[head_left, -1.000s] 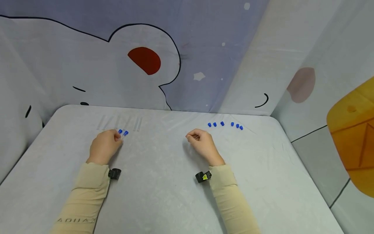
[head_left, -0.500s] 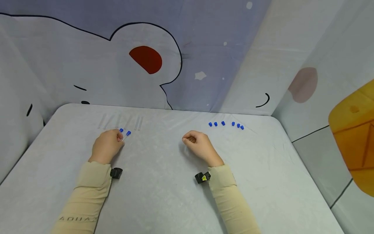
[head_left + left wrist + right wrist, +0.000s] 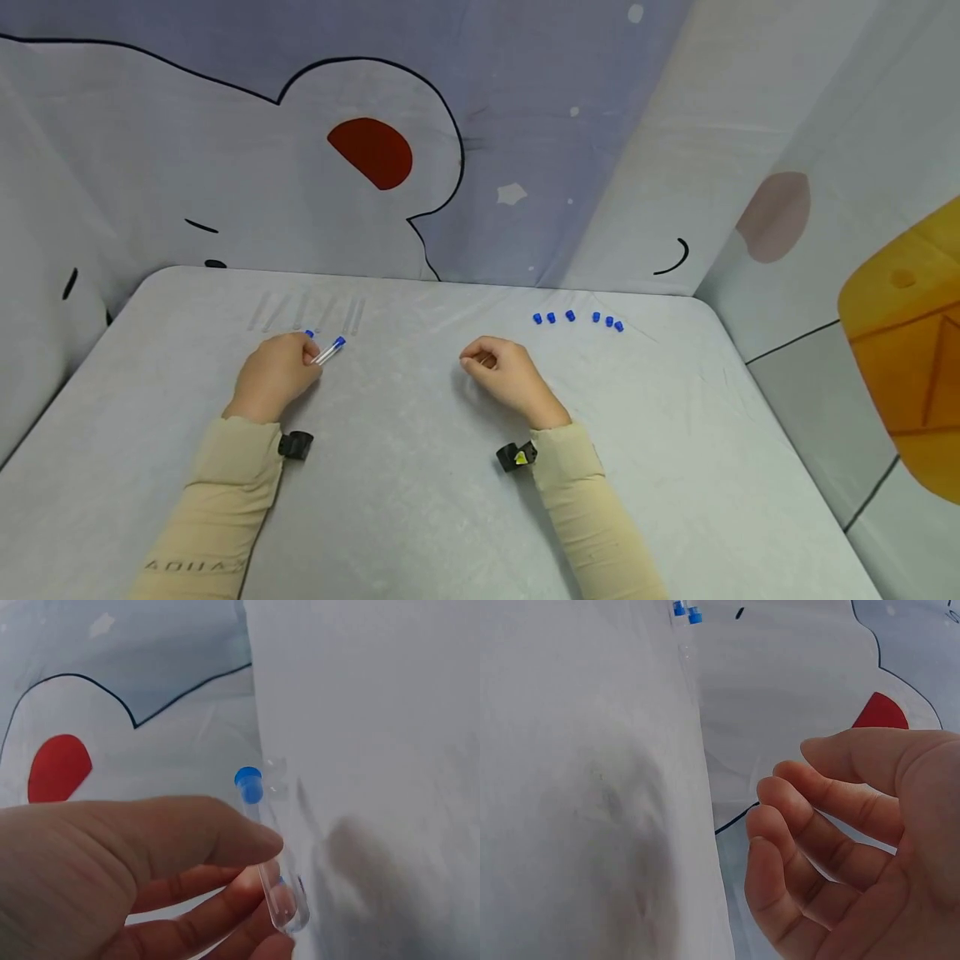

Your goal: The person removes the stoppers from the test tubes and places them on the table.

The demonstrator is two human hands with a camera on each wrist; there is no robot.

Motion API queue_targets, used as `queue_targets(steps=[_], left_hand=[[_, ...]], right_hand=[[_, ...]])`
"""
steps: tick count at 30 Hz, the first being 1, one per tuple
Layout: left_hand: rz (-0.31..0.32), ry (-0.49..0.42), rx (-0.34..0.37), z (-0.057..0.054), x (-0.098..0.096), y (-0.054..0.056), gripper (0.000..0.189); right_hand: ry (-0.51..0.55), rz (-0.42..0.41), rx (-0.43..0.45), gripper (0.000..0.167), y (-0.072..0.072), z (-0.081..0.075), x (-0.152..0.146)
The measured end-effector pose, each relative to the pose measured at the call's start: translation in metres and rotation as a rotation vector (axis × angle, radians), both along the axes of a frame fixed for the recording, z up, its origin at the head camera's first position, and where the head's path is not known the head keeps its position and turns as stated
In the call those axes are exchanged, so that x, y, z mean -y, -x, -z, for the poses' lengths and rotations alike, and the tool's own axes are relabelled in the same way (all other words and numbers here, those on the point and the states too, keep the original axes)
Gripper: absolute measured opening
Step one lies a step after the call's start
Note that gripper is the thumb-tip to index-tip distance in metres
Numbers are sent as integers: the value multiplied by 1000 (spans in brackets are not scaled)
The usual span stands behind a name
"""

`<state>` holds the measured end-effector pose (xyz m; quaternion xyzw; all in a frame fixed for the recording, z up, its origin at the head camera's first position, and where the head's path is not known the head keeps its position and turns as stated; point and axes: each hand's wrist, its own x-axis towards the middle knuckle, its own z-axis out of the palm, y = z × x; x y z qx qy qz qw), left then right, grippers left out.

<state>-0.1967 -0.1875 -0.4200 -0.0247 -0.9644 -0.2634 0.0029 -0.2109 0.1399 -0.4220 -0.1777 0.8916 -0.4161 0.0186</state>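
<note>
My left hand (image 3: 275, 377) pinches a clear test tube (image 3: 277, 892) with a blue cap (image 3: 249, 777) between thumb and fingers. In the head view its capped end points up and to the right. Another blue cap (image 3: 309, 333) shows just beyond the fingers; what is below it is hidden by the hand. My right hand (image 3: 506, 375) hovers over the middle of the table, its fingers loosely curled. In the right wrist view there is a gap between thumb and fingertips, with nothing held.
Several clear tubes (image 3: 300, 310) lie in a row at the back left of the white table (image 3: 420, 467). Several loose blue caps (image 3: 570, 316) form a line at the back right. A printed cloth wall (image 3: 525, 150) rises behind the table's far edge.
The held tube has swung to the right and lower, so more of its clear body shows. My right hand has drifted a little to the left.
</note>
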Motion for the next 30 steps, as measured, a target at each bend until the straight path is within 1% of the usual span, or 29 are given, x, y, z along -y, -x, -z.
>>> queue_targets(steps=[4,7,12,17,20,24,26,30], left_hand=[[69,-43,-26,-4,-5,0,16],[105,-72,-24,-8,-10,-1,16],[145,-119,17,-16,-19,-5,21],[220,-185,47,-23,-28,-8,25],[274,-229,70,-23,-32,-8,26],[342,-282,62,-21,-35,-7,24],[366,-302,60,-20,-36,-7,23],[398,-345,95,-19,-39,-8,23]], right_hand=[[-6,-19,-10,13,0,1,1],[-8,-41,-12,15,0,2,2],[-12,-59,-19,15,-1,1,3],[3,-69,-33,15,-2,0,4],[14,-71,-46,16,-2,0,4],[30,-80,-65,16,-2,-1,5],[40,-88,-69,16,-3,-1,6],[61,-109,-70,18,-5,-5,7]])
